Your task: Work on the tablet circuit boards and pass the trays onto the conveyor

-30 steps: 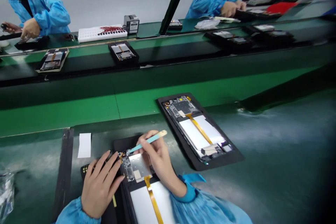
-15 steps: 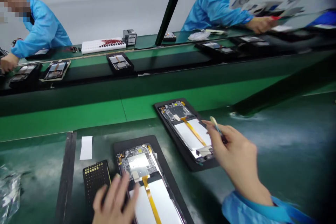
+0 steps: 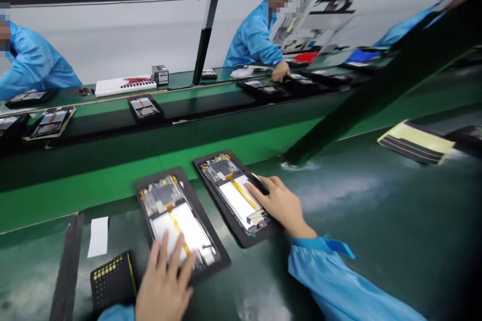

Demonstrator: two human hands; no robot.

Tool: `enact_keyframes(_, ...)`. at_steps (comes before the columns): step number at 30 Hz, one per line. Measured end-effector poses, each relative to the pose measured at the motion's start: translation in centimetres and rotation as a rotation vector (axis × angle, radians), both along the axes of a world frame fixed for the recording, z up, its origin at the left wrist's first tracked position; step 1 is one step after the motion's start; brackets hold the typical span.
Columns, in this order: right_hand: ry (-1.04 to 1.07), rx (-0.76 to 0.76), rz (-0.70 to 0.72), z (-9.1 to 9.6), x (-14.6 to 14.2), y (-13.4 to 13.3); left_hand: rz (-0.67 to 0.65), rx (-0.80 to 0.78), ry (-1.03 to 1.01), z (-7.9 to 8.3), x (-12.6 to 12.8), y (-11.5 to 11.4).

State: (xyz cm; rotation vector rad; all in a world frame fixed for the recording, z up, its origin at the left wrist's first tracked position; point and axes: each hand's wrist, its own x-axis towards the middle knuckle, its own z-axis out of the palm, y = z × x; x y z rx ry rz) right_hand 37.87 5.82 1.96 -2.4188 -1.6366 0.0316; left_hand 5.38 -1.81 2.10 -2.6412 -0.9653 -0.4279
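Note:
Two opened tablets with bare circuit boards, white batteries and orange ribbon cables lie side by side on black pads. Over the lower part of the left tablet (image 3: 165, 193) my left hand (image 3: 165, 276) is spread flat, its fingertips at the battery. My right hand (image 3: 282, 205) lies at the right edge of the right tablet (image 3: 237, 195), with its thumb over the battery. A slim, dark pen-like tool (image 3: 260, 183) is held in that hand; its exact kind is unclear.
A black sheet with yellow dots (image 3: 113, 281) and a white paper slip (image 3: 98, 236) lie at left. A dark slanted post (image 3: 346, 105) rises at right, near a yellow-and-black sheet (image 3: 416, 143). Co-workers in blue sleeves (image 3: 252, 35) sit across the line, where more tablets (image 3: 145, 109) rest.
The left tablet has moved forward, up beside the right one, and my left hand has gone with it. My view has turned right. Across the line, a co-worker's hand has reached down to a tablet.

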Motion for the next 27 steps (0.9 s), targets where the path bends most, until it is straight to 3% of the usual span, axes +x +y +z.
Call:
enact_keyframes(3, 0.017, 0.015, -0.001, -0.3, 0.2, 0.0, 0.194, -0.157, 0.004, 2.1, 0.5, 6.6)
enact_keyframes(7, 0.036, 0.039, -0.003, -0.6, 0.4, 0.0, 0.364, -0.180, -0.059, 1.5, 1.0, 14.4)
enact_keyframes(10, 0.053, 0.060, 0.010, -0.8, 0.6, 0.0, 0.404, -0.237, -0.123, 1.2, 0.0, 17.3)
enact_keyframes(13, 0.082, 0.082, 0.032, -1.1, 1.0, -0.1, 0.404, -0.282, -0.202, 2.2, -3.5, 16.8)
enact_keyframes(17, 0.135, 0.107, 0.084, -1.7, 0.4, -0.8, 0.477, -0.306, -0.324, 3.7, -11.6, 13.1)
enact_keyframes(20, 0.182, 0.135, 0.142, -2.1, -1.5, -2.2, 0.558, -0.354, -0.391, 3.1, -16.3, 10.4)
enact_keyframes(23, 0.246, 0.167, 0.224, -2.3, -4.8, -4.3, 0.602, -0.422, -0.437, 1.0, -17.7, 8.7)
enact_keyframes(27, 0.319, 0.253, 0.292, -2.9, -9.4, -7.9, 0.680, -0.470, -0.495, -0.9, -16.6, 8.2)
